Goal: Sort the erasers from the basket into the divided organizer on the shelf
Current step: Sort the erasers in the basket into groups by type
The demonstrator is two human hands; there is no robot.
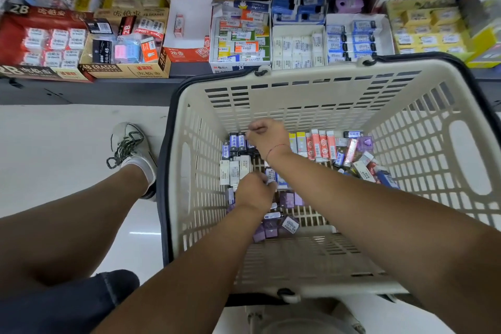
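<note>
A cream plastic basket (311,95) stands in front of me with many wrapped erasers on its bottom: blue ones (234,142) at the far left, white ones (230,171), red ones (322,145) at the back, purple ones (287,199) nearer me. Both my hands are down inside it. My right hand (267,134) is curled over the blue erasers, its fingertips hidden. My left hand (254,191) has curled fingers pinching a small blue-and-white eraser (270,175). On the shelf beyond stand eraser boxes, among them a divided white organizer (298,47).
The shelf holds a nearly empty white box (187,27), a mixed box (240,35) of coloured erasers, a blue-eraser box (355,38) and red 2B boxes (40,43). My bare left leg and a white shoe (130,144) rest on the pale floor left of the basket.
</note>
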